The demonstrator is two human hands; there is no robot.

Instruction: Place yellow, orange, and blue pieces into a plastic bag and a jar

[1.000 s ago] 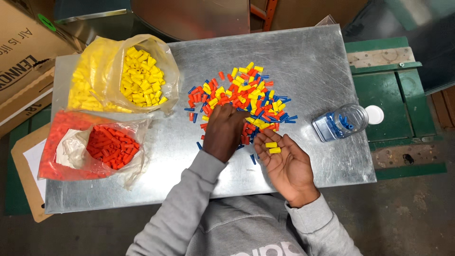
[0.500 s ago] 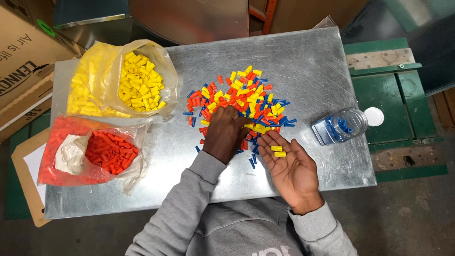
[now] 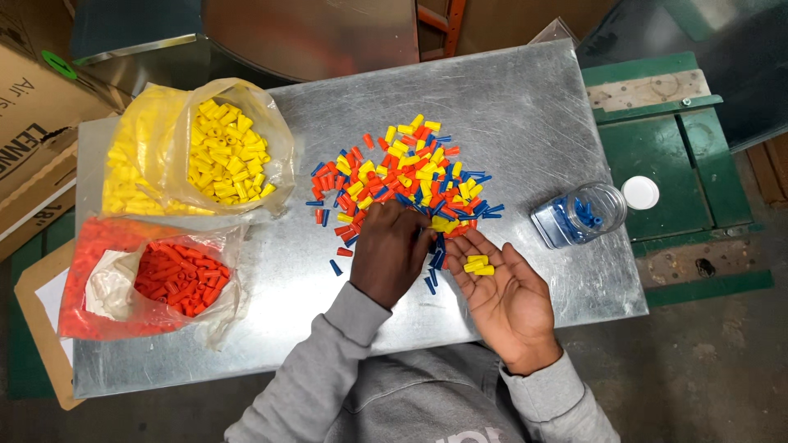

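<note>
Small yellow plastic wire caps (image 3: 478,264): lying loose on the upturned, spread fingers (image 3: 484,246) of the right hand (image 3: 505,295); mixed heap of red, yellow and blue plastic caps (image 3: 402,176) just beyond the fingertips on the galvanised metal desk (image 3: 525,107); left hand (image 3: 390,254) palm-down, fingers curled into the heap's near edge, grip not discernible; clear plastic jar of blue caps (image 3: 579,215) lying right of the fingers.
</note>
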